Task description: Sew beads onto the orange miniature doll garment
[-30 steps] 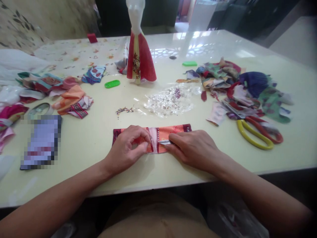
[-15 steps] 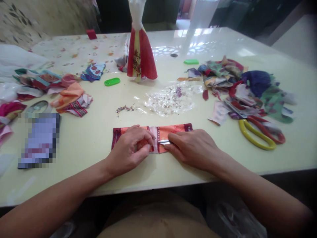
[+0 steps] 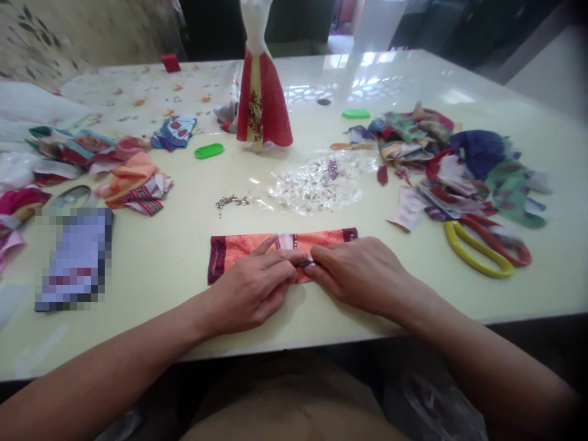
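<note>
A folded strip of orange fabric (image 3: 243, 254) with dark red ends and a pale middle band lies flat on the table near its front edge. My left hand (image 3: 250, 291) rests on the strip, its fingertips pinching the fabric near the centre. My right hand (image 3: 361, 275) presses down from the other side and holds a thin metal tool (image 3: 305, 263), possibly tweezers, with its tip at the fold. The tool is mostly hidden between my fingers.
Yellow-and-red handled scissors (image 3: 478, 254) and a heap of fabric scraps (image 3: 441, 162) lie to the right on the pale glossy table (image 3: 151, 312). Ahead are a beaded plastic sheet (image 3: 316, 187) and a red-dressed mannequin (image 3: 264, 104). More scraps (image 3: 133, 182) lie left.
My left hand has slid right along the strip, its fingers now stretched toward the metal tool, uncovering the strip's left part. The right hand has barely moved.
</note>
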`<state>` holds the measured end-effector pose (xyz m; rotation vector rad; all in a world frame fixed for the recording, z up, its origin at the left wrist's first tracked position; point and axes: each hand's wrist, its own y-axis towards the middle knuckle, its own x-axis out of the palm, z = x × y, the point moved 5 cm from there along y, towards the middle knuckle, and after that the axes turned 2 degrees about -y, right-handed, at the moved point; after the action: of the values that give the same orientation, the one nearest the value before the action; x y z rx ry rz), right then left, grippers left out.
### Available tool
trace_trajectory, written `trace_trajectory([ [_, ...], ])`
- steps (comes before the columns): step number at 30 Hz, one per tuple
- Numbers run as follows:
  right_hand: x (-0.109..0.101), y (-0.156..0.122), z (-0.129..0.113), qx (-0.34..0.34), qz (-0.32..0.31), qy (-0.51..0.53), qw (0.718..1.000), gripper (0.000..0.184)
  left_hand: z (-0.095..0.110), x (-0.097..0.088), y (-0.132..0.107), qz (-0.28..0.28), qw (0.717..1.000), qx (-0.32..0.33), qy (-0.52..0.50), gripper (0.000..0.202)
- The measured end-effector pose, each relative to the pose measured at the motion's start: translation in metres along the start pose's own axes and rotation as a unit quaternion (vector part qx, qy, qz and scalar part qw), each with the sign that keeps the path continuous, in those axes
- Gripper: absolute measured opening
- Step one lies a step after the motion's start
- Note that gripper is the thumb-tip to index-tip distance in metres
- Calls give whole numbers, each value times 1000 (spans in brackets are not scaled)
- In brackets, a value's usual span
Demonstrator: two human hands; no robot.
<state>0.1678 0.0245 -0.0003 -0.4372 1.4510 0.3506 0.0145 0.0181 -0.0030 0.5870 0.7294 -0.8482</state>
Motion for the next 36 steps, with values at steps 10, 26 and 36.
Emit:
trace_trajectory([
  [10, -7, -17, 11, 10, 32, -40, 999, 31, 2, 12, 1, -10, 995, 16, 99, 32],
  [26, -7, -25, 4, 39, -39, -36, 998, 31, -16, -30, -6, 193, 975, -99, -50, 11],
  [36, -16, -49, 20, 41, -54, -24, 997, 35, -31, -25, -4, 165, 973, -161, -26, 14],
])
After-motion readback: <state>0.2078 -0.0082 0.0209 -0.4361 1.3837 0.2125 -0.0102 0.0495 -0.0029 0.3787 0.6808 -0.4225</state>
